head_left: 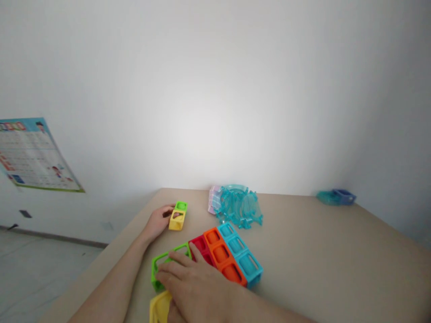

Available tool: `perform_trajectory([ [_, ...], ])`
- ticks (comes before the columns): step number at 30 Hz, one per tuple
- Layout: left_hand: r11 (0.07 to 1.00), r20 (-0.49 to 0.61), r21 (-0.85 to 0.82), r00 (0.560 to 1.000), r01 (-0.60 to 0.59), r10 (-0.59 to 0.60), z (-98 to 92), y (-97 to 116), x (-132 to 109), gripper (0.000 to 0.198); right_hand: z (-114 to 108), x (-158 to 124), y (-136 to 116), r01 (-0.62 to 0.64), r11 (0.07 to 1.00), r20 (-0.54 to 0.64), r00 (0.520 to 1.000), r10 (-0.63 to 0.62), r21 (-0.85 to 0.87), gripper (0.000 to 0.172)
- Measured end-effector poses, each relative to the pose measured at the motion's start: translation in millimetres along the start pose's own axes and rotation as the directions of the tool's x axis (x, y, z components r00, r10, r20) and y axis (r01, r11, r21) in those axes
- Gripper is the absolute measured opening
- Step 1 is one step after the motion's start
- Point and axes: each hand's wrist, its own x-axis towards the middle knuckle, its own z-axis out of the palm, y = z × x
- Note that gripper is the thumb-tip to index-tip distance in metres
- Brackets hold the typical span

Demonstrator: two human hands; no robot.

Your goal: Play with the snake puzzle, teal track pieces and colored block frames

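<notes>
My left hand point(158, 220) reaches to the far left part of the table and grips a yellow hollow block point(177, 220), which has a small green block point(181, 206) joined at its far end. My right hand point(198, 287) lies flat over the near end of a row of joined blocks: a green frame block point(164, 264), red point(201, 247), orange point(222, 256) and blue point(239, 252) strips. A yellow block point(159, 307) peeks out under my right palm. Whether the right fingers grip anything is unclear.
A heap of clear turquoise curved track pieces point(239, 206) with a pale pink piece point(213, 200) lies beyond the blocks. Blue-green pieces point(336, 197) sit at the far right corner. The beige table point(323, 260) meets a white wall; its left edge point(134, 220) drops to the floor. A poster point(30, 157) hangs left.
</notes>
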Motion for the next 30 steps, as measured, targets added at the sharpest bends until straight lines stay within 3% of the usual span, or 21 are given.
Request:
perform_trajectory([
  [3, 0.964, -0.004, 0.253, 0.996, -0.084, 0.087, 2.4, 2, -4, 0.023, 1, -1, 3, 0.118, 0.992, 0.029, 0.992, -0.119, 0.034, 0.039],
  [7, 0.88, -0.145, 0.474, 0.982, -0.035, 0.117, 12.0, 8, -13, 0.014, 0, -5, 7, 0.235, 0.966, 0.047, 0.969, -0.241, 0.105, 0.034],
  [11, 0.878, -0.137, 0.478, 0.984, -0.031, 0.11, 16.9, 12, -23, 0.019, -9, -8, 6, 0.275, 0.947, 0.069, 0.955, -0.289, 0.165, 0.035],
  [16, 0.88, -0.186, 0.474, 0.975, -0.017, 0.119, 10.3, 13, -25, 0.021, -20, -8, 4, 0.263, 0.937, 0.107, 0.95, -0.292, 0.228, 0.038],
  [20, 0.861, -0.297, 0.507, 0.928, -0.045, 0.224, 2.7, 20, -24, 0.028, -18, -8, 6, 0.257, 0.935, 0.117, 0.949, -0.292, 0.246, 0.038],
  [22, 0.846, -0.233, 0.512, 0.925, -0.147, 0.302, 1.2, 26, -25, 0.022, -17, -7, 6, 0.26, 0.934, 0.118, 0.948, -0.295, 0.247, 0.038],
  [25, 0.825, 0.032, 0.457, 0.933, -0.332, 0.358, 3.5, 35, -26, 0.032, -16, -6, 5, 0.249, 0.935, 0.136, 0.947, -0.289, 0.253, 0.038],
  [27, 0.827, 0.16, 0.421, 0.928, -0.373, 0.337, 6.5, 38, -26, 0.039, -18, -6, 4, 0.24, 0.933, 0.149, 0.946, -0.287, 0.268, 0.039],
  [30, 0.839, 0.195, 0.402, 0.93, -0.366, 0.313, 10.1, 37, -25, 0.035, -21, -6, 4, 0.242, 0.932, 0.16, 0.943, -0.291, 0.269, 0.039],
])
